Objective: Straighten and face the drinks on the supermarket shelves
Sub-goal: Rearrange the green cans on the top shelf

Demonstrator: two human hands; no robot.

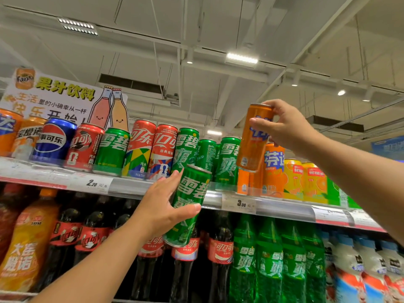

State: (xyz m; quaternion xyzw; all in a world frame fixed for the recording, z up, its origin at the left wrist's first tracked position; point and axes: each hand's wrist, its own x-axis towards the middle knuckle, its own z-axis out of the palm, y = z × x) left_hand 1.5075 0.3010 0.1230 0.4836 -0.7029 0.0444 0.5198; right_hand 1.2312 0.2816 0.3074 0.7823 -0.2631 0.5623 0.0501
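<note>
I see the top shelf [140,186] carrying a row of upright cans along its front edge: a blue can [54,141] near the left end, red cans [153,149] and green cans [227,160] mid-shelf, orange cans [273,169] and yellow cans [306,180] toward the right. Price tags [97,183] sit on the edge strip.

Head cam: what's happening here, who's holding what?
A person is working a supermarket drinks shelf with both hands. The left hand grips a tall green Sprite can, tilted and held off the shelf in front of the top shelf edge. The right hand holds an orange Fanta can lifted above the row of orange cans. Neither can is set down yet. The other cans on that shelf stand upright with labels mostly forward.
</note>
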